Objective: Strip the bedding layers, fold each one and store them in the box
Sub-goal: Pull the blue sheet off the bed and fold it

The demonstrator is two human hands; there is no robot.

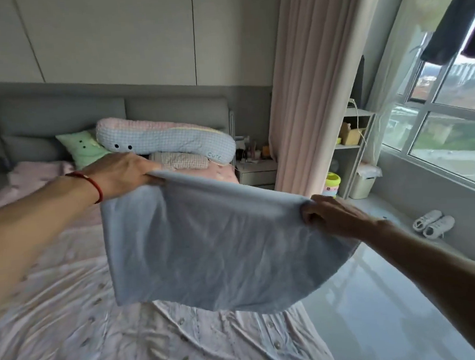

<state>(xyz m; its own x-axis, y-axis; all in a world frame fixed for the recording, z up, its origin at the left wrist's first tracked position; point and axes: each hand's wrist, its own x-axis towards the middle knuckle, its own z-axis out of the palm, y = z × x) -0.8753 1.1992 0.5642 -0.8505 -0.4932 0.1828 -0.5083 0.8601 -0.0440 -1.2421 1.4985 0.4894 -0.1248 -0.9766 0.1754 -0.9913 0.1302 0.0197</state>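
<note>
Both hands, left hand and right hand, pinch the top corners of a blue sheet; it looks light, limp and crease-prone, best held at corners.

the pale blue sheet is thin, soft matt cloth with faint creases. the pink printed bed sheet is rumpled cotton-like cloth. the long checked pillow looks puckered and quilted. the headboard is matt grey upholstery. the floor is glossy and reflective. the curtain is matt pleated fabric.
</note>
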